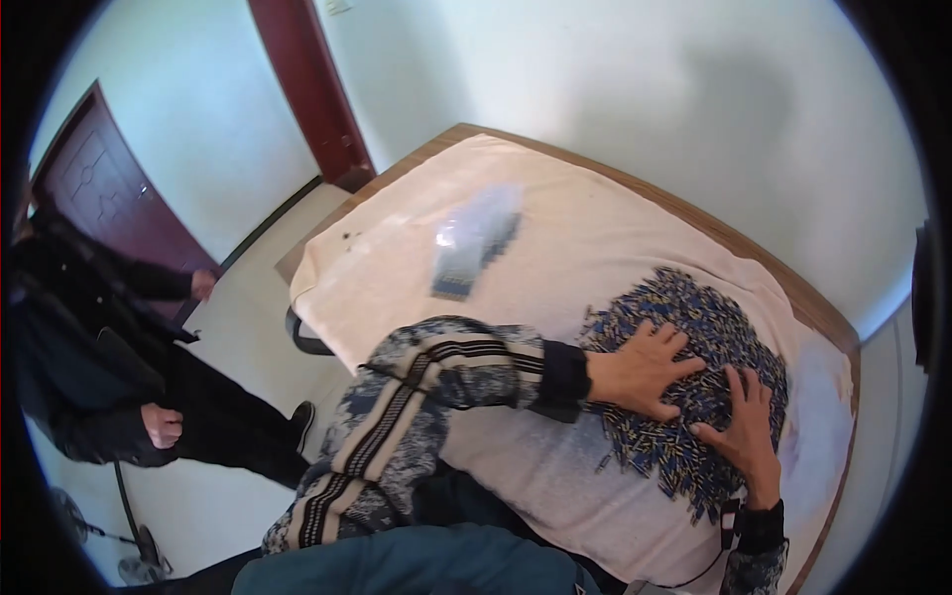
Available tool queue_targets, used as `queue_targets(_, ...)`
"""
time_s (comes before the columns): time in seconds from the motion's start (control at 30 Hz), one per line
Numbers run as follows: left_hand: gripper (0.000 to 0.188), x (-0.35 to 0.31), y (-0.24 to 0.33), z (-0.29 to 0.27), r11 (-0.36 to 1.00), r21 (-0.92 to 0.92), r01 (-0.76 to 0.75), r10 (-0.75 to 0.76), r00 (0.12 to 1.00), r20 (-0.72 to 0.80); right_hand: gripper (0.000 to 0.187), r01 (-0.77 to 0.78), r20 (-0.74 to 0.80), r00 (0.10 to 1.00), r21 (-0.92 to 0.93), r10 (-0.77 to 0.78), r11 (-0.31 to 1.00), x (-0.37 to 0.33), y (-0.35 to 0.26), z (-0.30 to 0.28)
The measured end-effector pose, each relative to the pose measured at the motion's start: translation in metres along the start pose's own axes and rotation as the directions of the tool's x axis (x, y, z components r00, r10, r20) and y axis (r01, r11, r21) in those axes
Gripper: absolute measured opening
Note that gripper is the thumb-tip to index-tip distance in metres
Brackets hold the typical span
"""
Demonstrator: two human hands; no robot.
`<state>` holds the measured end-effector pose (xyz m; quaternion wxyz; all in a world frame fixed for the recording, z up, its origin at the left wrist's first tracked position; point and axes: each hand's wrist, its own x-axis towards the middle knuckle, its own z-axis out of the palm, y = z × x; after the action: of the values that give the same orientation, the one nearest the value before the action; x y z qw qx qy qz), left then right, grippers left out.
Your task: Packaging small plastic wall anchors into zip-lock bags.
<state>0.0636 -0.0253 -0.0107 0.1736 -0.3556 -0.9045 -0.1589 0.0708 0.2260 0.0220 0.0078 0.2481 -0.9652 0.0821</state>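
Note:
A wide heap of small, slim dark-blue and yellow pieces lies on the pale pink cloth at the right of the table. Their exact kind is too small to make out. Spread over the heap's left and middle part is my left hand, fingers apart and palm down. My right hand rests on the heap's near right side, its fingers also spread. Neither hand grips anything that shows. Farther left on the cloth is a clear plastic bag, with similar blue and yellow pieces visible at its near end.
Wooden table edge runs along the white wall. At the left stands another person in dark clothes, both hands held low. Behind are a dark red door and a red door frame. Small dark bits dot the cloth's left corner.

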Motion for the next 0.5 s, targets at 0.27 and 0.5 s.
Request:
queue_targets(0.27,0.050,0.012,-0.023,0.023,0.991,-0.087,0.102,-0.109,0.991,-0.082,0.068,0.045,-0.235,0.971,0.015,-0.040,0.999,0.023,-0.011,0.027)
queue_targets(0.5,0.026,0.051,-0.024,0.035,0.904,-0.410,0.119,-0.212,0.959,-0.188,0.022,0.030,-0.270,0.958,0.429,0.097,0.903,0.037,0.000,0.012)
